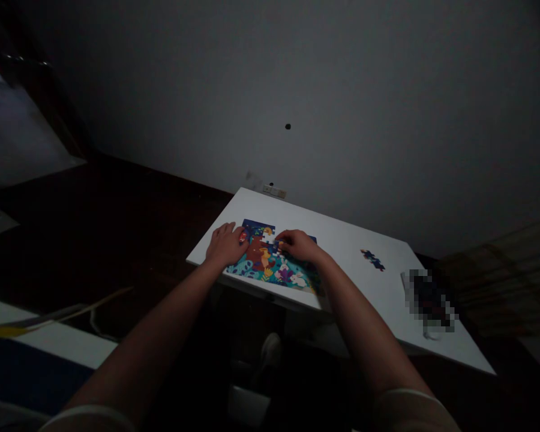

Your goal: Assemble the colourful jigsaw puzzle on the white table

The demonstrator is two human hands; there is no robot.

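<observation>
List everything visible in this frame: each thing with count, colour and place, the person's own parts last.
table: one, white, centre, against the wall
jigsaw puzzle: one, blue, teal and orange, near edge of table, a few gaps at its top
loose puzzle pieces: small cluster, dark blue, on table right of puzzle
blurred object: one, dark, table's right end
wall: grey, behind table
floor: dark, left of table
left hand: flat on puzzle's left edge
right hand: fingertips on puzzle's upper middle
</observation>
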